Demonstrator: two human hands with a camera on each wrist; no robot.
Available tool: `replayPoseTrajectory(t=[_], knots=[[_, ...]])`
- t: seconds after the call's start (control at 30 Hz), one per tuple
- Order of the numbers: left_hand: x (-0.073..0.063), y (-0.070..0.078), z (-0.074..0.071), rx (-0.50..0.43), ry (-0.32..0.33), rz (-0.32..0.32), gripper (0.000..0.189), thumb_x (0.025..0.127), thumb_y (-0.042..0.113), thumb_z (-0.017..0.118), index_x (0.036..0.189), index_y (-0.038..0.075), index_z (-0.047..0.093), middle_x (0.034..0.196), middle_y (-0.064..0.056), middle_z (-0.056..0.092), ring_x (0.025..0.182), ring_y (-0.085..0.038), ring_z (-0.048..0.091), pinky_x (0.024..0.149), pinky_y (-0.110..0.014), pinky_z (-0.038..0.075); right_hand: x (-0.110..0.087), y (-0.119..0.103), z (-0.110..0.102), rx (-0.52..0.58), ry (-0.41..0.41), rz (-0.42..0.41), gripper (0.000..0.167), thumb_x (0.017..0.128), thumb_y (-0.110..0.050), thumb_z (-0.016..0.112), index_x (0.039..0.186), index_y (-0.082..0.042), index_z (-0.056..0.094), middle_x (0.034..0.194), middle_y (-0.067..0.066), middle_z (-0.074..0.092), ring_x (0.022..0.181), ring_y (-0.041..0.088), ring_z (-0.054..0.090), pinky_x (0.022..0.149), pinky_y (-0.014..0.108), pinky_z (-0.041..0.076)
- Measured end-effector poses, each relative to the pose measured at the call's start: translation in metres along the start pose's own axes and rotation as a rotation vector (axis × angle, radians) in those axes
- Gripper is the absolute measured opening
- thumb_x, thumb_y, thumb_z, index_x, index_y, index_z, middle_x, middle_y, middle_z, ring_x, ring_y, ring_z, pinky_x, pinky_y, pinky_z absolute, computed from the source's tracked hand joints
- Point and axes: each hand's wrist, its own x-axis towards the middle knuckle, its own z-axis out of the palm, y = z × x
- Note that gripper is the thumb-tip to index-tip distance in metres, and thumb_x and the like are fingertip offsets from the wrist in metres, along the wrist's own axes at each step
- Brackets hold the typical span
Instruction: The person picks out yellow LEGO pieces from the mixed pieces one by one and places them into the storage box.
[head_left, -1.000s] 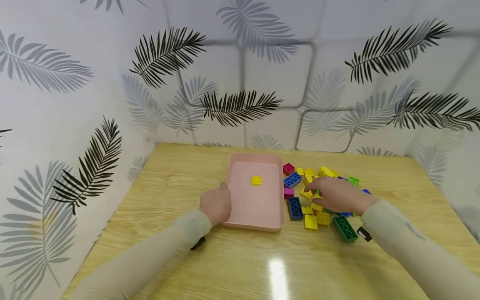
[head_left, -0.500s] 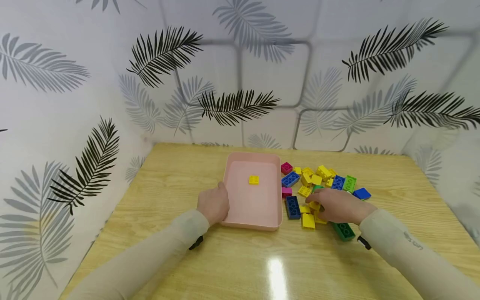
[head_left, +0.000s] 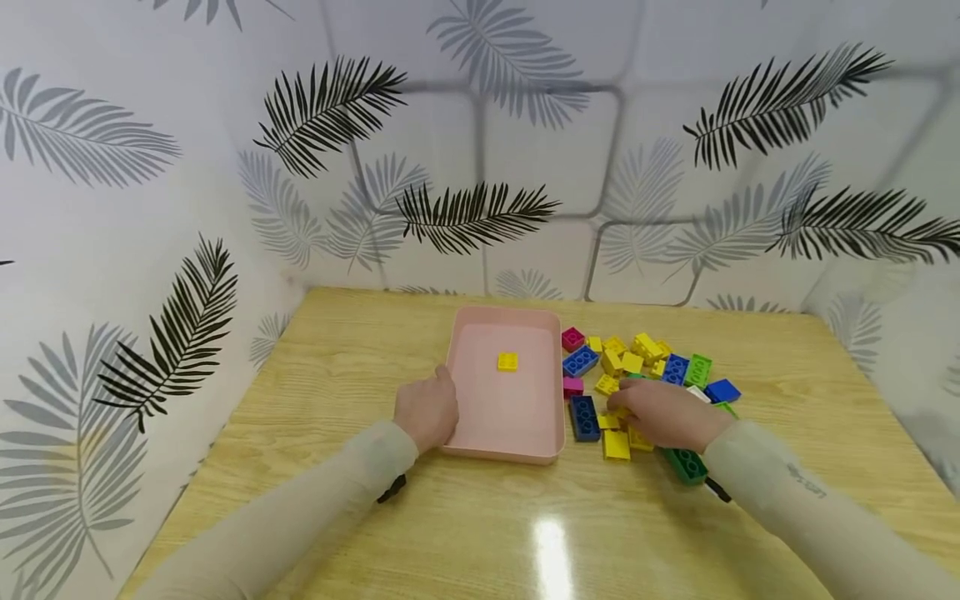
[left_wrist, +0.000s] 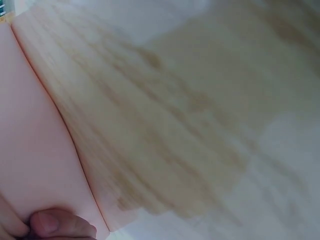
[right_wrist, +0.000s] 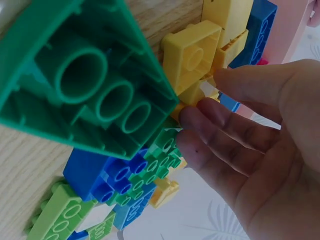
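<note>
Yellow on tabletop (head_left: 465,533) beside pink tray (head_left: 506,421): at brick (right_wrist: 192,95) with right hand (head_left: 671,412); cannot tell whether pinched. Gripping tray by left side with left hand (head_left: 426,410). Judged at picking step; calls for secure pinch before lifting.

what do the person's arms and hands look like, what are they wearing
The left sleeve and right sleeve are long and pale cream; the right bears a small dark marking, too blurred to read. A small black piece shows below each cuff. The left hand and right hand are gloveless.
</note>
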Motion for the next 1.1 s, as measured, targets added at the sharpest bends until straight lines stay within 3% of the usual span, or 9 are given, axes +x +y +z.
replayPoseTrajectory(t=[0.17,0.5,0.6,0.77,1.1], knots=[[-0.001,0.000,0.000,0.002,0.021,0.009,0.052,0.100,0.021,0.054,0.142,-0.009,0.045,0.060,-0.006,0.057,0.050,-0.015,0.055,0.053,-0.038,0.054,0.002,-0.002,0.003,-0.008,0.022,-0.022,0.025,0.090,-0.010,0.075,0.114,-0.014,0.074,0.107,0.002,0.068,0.093,0.018,0.066,0.090,0.043,0.056],[-0.003,-0.001,-0.002,0.020,0.028,0.011,0.053,0.100,0.021,0.054,0.142,-0.010,0.045,0.062,-0.007,0.059,0.051,-0.014,0.056,0.052,-0.038,0.054,0.009,-0.003,0.004,-0.035,0.058,-0.029,0.021,0.090,-0.011,0.075,0.110,-0.016,0.076,0.105,0.001,0.068,0.090,0.017,0.066,0.086,0.042,0.058],[-0.001,-0.001,-0.003,0.019,0.038,0.008,0.052,0.100,0.022,0.054,0.141,-0.010,0.046,0.061,-0.006,0.058,0.051,-0.014,0.056,0.051,-0.037,0.054,0.008,-0.004,-0.001,-0.044,0.067,-0.014,0.022,0.089,-0.012,0.076,0.110,-0.017,0.076,0.104,0.001,0.068,0.090,0.018,0.066,0.085,0.043,0.058],[-0.001,0.001,-0.001,0.003,-0.009,-0.003,0.054,0.101,0.022,0.053,0.144,-0.010,0.043,0.060,-0.005,0.057,0.050,-0.014,0.055,0.051,-0.036,0.053,0.007,-0.006,-0.010,-0.022,0.053,0.017,0.025,0.088,-0.014,0.077,0.113,-0.016,0.075,0.108,0.002,0.069,0.090,0.018,0.066,0.086,0.044,0.058],[0.000,0.001,0.001,0.018,0.003,-0.011,0.053,0.101,0.023,0.053,0.143,-0.009,0.044,0.060,-0.006,0.058,0.050,-0.014,0.055,0.052,-0.037,0.054,0.018,-0.014,-0.035,-0.014,0.179,-0.037,0.022,0.090,-0.009,0.074,0.111,-0.012,0.074,0.106,0.004,0.069,0.087,0.019,0.068,0.080,0.039,0.059]])
